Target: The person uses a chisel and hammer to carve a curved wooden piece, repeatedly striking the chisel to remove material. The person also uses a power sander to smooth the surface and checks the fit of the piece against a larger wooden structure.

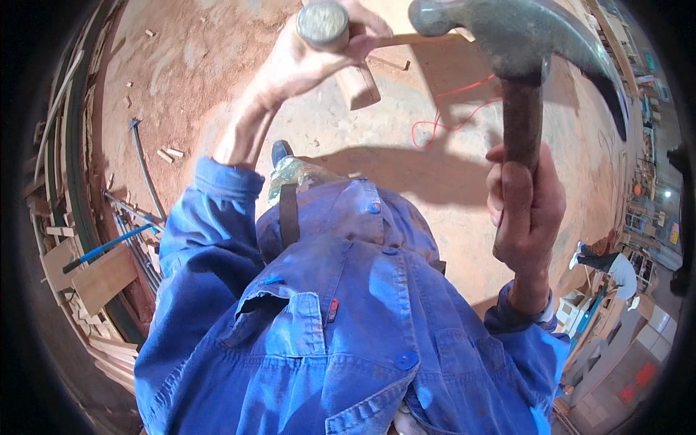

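Overhead view of a person in a blue jacket (362, 304) standing on a dusty floor (174, 80), both forearms raised toward the far side. The left hand (303, 67), at the upper middle, is closed around a round-ended tool (323, 26) whose blunt, pale grey end faces the camera; its lower part is hidden by the hand. A block of wood (357, 88) projects below that hand, its squared end toward the wearer; whether the fingers touch it cannot be told. A narrow wooden strip (424, 39) extends to the right of the hand. The right hand (528, 210) is wrapped firmly around the handle of a claw hammer (507, 36), held upright, its head at the top, with the rounded face pointing left and the curved claw sweeping right and downward. Between the two hands, farther down, a red cord (437, 116) lies looped on the floor beside a dark shadow. One shoe (280, 151) shows beyond the jacket hem. At left are wood scraps (171, 154), a blue tube (109, 247) and flat boards (105, 279); at far right, a co-worker (622, 274) bends forward, well apart from the hammer.
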The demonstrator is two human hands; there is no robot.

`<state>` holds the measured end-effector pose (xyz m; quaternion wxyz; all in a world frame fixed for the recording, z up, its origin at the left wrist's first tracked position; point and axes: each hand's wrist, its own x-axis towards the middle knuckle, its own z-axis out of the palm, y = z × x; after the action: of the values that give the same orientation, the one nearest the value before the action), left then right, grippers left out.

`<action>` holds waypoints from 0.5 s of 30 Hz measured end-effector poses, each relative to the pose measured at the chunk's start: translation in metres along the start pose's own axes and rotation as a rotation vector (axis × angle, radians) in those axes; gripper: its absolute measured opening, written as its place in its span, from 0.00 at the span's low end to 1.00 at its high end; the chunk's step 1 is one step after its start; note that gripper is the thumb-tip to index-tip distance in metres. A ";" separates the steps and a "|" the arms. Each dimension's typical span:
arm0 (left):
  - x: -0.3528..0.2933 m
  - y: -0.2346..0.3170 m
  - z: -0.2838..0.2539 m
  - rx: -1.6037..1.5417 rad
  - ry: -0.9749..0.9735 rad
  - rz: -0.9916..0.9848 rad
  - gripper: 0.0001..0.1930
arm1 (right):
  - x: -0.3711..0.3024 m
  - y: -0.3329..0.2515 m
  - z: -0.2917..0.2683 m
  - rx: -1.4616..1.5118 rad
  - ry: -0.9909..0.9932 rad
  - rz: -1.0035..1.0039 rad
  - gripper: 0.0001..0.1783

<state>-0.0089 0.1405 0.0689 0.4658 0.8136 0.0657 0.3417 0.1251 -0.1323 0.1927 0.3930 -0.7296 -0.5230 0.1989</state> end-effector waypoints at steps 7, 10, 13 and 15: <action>-0.017 0.028 0.011 -0.359 -0.097 -0.010 0.11 | 0.004 -0.012 -0.001 -0.225 -0.011 -0.240 0.16; -0.020 0.040 0.016 -0.445 -0.059 -0.060 0.12 | 0.001 -0.024 -0.006 -0.136 -0.041 -0.238 0.18; -0.014 0.030 0.025 -0.370 -0.070 -0.041 0.11 | -0.012 -0.007 -0.009 -0.137 -0.103 -0.227 0.15; -0.011 0.026 0.029 -0.364 -0.072 -0.017 0.12 | -0.011 0.006 -0.010 -0.408 -0.187 -0.266 0.17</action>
<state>-0.0047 0.1008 0.0753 0.6101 0.7270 -0.0070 0.3148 0.1315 -0.1472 0.1930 0.2103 -0.6969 -0.6779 0.1024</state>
